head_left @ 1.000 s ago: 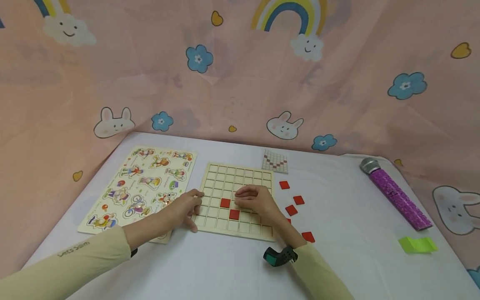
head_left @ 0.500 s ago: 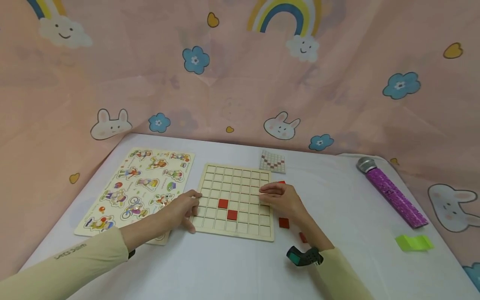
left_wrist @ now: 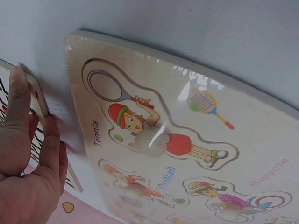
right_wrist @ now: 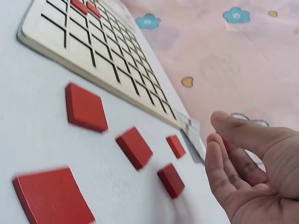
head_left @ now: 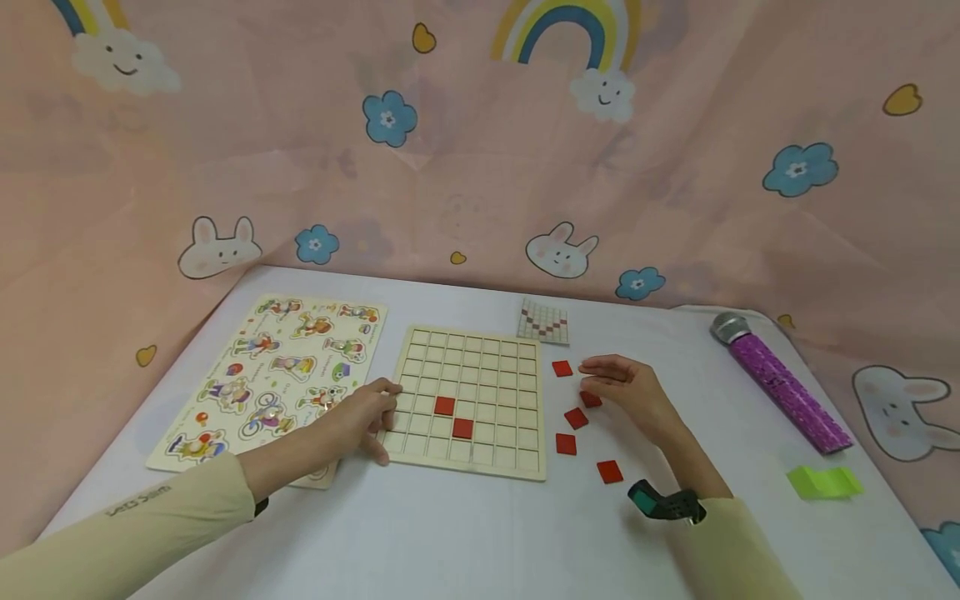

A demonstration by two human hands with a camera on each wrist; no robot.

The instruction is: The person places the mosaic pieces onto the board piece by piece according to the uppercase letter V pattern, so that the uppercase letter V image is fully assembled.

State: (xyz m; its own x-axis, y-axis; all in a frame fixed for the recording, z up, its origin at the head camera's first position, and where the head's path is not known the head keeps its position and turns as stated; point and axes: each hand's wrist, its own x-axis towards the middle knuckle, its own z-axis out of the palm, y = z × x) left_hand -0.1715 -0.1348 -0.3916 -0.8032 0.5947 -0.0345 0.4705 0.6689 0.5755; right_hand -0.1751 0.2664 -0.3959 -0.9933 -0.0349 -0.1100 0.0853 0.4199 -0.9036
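A wooden grid board lies mid-table, with two red square tiles in it, one diagonal to the other. My left hand rests against the board's left edge, thumb near the front corner and fingertips on the rim. My right hand hovers right of the board, over a loose red tile. No tile shows between its thumb and fingers in the right wrist view, where the hand is loosely curled. Several loose red tiles lie around it, including one close to the board.
A patterned grid card lies behind the board. To the left lies a picture puzzle board, shown close by in the left wrist view. Far right are a purple glittery microphone and a green folded paper. A pink curtain hangs behind.
My right hand has moved right, off the board and over the loose tiles, uncovering the board's right side. The left hand stays at the board's edge. The view shifts slightly.
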